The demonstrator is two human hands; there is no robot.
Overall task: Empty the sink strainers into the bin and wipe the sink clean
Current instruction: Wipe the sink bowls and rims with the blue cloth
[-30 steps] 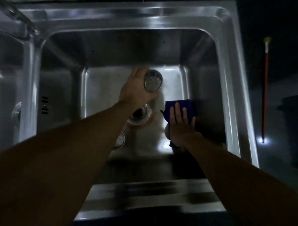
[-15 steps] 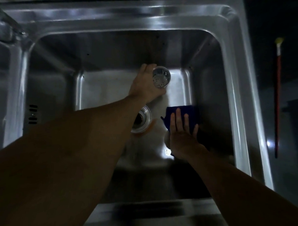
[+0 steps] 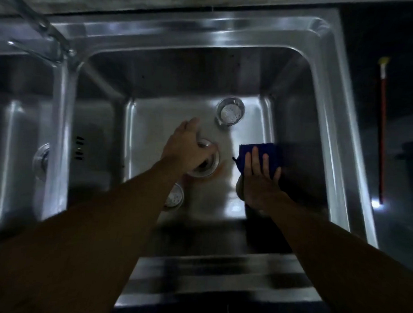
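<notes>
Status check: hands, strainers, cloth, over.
Left hand open over drain, holding nothing. Right hand flat on blue cloth. One strainer on basin floor, another beside left forearm.

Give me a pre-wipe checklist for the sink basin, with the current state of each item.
1. Perforated steel strainer cup released, standing on the basin floor: ok.
2. Second round perforated strainer out of the drain, lying near the left forearm: ok.
3. Round steel drain opening clear: cannot tell, left hand covers it.
4. Folded dark blue cloth under the right hand, pressed flat: ok.
5. Stainless basin floor free for wiping: not ok, both strainers sit on it.
</notes>
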